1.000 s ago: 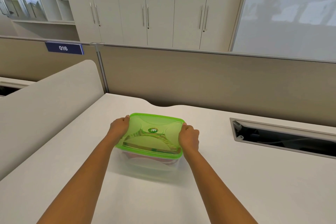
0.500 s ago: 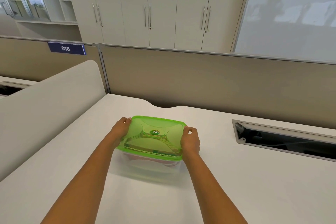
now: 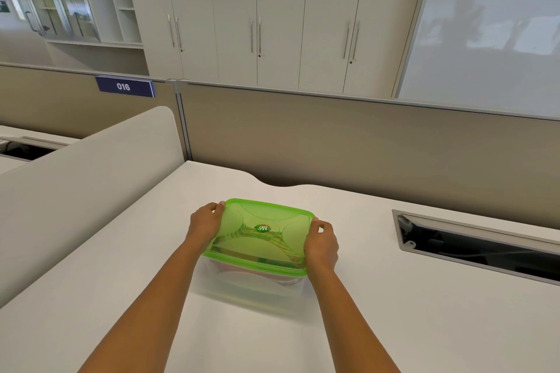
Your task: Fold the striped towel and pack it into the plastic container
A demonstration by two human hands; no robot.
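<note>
A clear plastic container (image 3: 251,285) stands on the white desk (image 3: 394,312), covered by a translucent green lid (image 3: 263,236). The striped towel (image 3: 272,247) lies inside, its stripes showing faintly through the lid and the front wall. My left hand (image 3: 204,225) grips the lid's left edge, fingers curled over the rim. My right hand (image 3: 321,244) grips the lid's right edge the same way. The lid sits level on the container.
A beige partition (image 3: 333,142) runs behind the desk. A curved grey divider (image 3: 75,179) rises along the left side. An open cable slot (image 3: 472,244) is set into the desk at the right. Cabinets stand beyond the partition.
Both hands have stayed on the lid's two sides, shifting slightly. The lid sits a little flatter on the container than a second ago.
</note>
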